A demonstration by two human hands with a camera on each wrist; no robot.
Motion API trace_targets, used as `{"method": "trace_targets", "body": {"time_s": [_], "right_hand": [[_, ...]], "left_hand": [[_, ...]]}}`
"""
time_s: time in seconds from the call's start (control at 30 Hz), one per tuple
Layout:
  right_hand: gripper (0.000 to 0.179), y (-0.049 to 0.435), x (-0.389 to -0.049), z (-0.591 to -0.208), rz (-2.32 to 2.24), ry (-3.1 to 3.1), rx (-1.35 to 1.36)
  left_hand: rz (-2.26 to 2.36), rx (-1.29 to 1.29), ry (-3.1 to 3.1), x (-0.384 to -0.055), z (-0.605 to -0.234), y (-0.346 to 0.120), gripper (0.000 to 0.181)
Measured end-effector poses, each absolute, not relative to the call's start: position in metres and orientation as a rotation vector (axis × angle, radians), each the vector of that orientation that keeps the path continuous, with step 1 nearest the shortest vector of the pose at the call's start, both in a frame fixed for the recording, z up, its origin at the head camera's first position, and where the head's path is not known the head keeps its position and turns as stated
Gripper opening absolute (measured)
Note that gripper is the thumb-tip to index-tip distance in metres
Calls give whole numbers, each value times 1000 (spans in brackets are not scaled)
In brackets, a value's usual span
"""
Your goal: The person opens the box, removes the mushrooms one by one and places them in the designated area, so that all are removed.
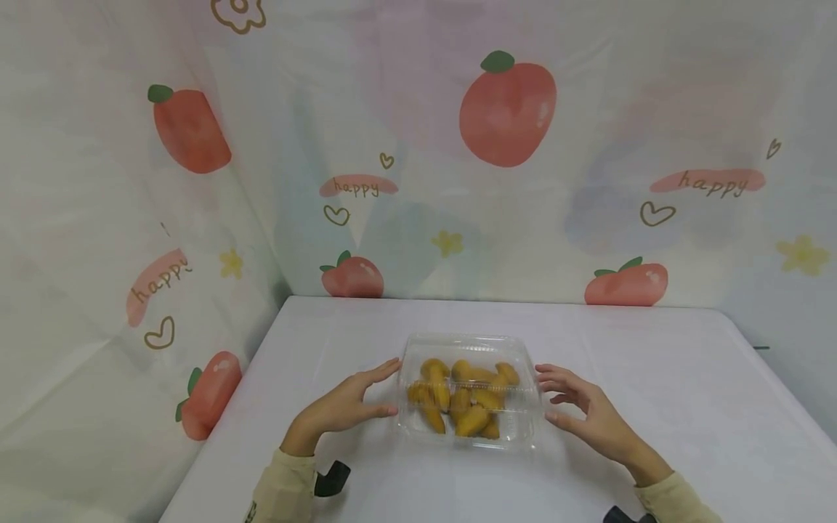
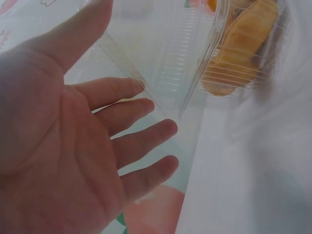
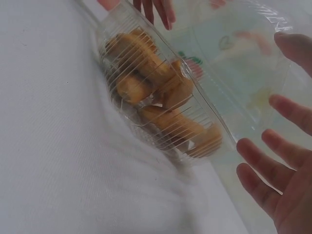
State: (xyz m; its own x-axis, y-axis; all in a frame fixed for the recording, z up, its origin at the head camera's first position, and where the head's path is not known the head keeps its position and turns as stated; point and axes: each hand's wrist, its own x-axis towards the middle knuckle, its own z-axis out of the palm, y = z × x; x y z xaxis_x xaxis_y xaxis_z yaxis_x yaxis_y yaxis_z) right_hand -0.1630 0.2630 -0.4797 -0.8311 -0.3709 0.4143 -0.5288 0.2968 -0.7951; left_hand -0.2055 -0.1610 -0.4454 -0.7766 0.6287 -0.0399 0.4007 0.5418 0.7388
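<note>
A pastel cloth (image 1: 562, 36) hung along the far side and the left, where we saw it printed with red fruit (image 1: 510, 116), yellow flowers (image 1: 803, 256) and the word "happy" (image 1: 708, 183). Before it stood a white-covered bench (image 1: 353, 327), on which we found a clear plastic container (image 1: 416, 430) at the middle, between a person's two hands. Its transparent lid (image 1: 471, 347) appeared tilted up, though we could not tell how far.

We saw the hands well apart from each other. At the container's left edge was the left hand (image 1: 343, 403), fingers extended and thumb spread; we could not tell whether its fingertips met the plastic. Just beside the right edge was the right hand (image 1: 591, 421), its fingers parted and loosely bent. Pale beige sleeves (image 1: 282, 487) covered both forearms.

Inside the container we counted several yellow-brown curved pieces (image 1: 472, 421), lying heaped together. Smaller still, a dark fitting (image 1: 332, 479) jutted from the left cuff.
</note>
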Motion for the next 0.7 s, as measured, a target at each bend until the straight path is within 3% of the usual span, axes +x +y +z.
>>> {"method": "trace_targets", "body": {"time_s": [0.7], "right_hand": [[48, 256, -170, -475, 1512, -2436, 700]], "left_hand": [[1125, 849, 2509, -209, -434, -161, 71]]}}
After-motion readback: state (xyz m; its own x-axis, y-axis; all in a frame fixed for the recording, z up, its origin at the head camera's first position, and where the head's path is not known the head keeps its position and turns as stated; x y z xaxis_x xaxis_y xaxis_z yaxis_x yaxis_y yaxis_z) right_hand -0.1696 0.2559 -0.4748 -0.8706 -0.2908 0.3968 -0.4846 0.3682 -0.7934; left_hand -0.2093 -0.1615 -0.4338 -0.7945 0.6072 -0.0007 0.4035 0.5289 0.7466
